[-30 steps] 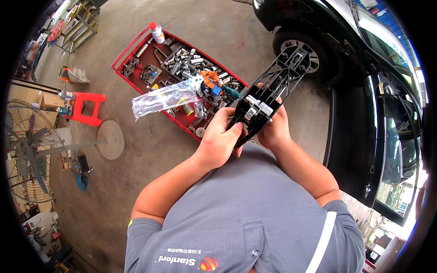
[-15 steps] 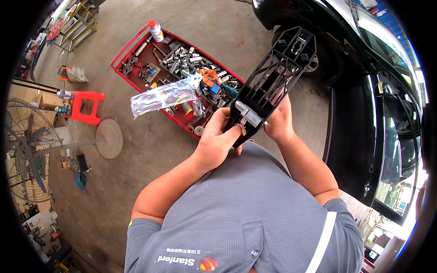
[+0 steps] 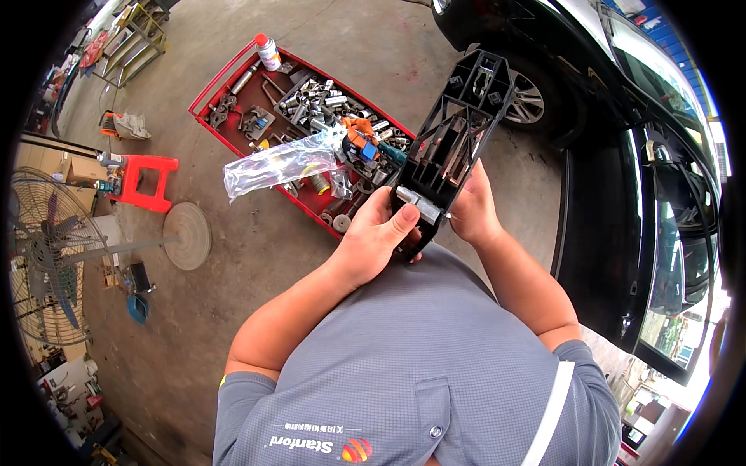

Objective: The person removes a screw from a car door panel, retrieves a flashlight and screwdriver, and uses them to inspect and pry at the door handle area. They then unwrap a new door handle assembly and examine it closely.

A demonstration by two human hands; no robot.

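A long black plastic frame with ribs and openings (image 3: pixel 435 167) is held up in front of my body, its far end pointing away toward the car. My left hand (image 3: pixel 371 237) grips the near end, thumb lying by a silver metal cylinder (image 3: pixel 420 205) set across the frame. On the other side, my right hand (image 3: pixel 473 208) is wrapped round the frame's right edge; its fingers are partly hidden behind it. Under and beyond the frame stands a red tool tray (image 3: pixel 233 144), with a clear plastic bag (image 3: pixel 276 165) lying over its near side.
Sockets (image 3: pixel 311 101), an orange-and-blue item (image 3: pixel 361 140) and a spray can (image 3: pixel 267 53) are in the tray. At right stands a black car (image 3: pixel 594 233) with a door open. A red stool (image 3: pixel 144 183) and a large fan (image 3: pixel 50 252) are at left.
The frame's far end has swung left, uncovering more of the car's wheel. My left thumb has moved up from the near end to beside the metal cylinder.
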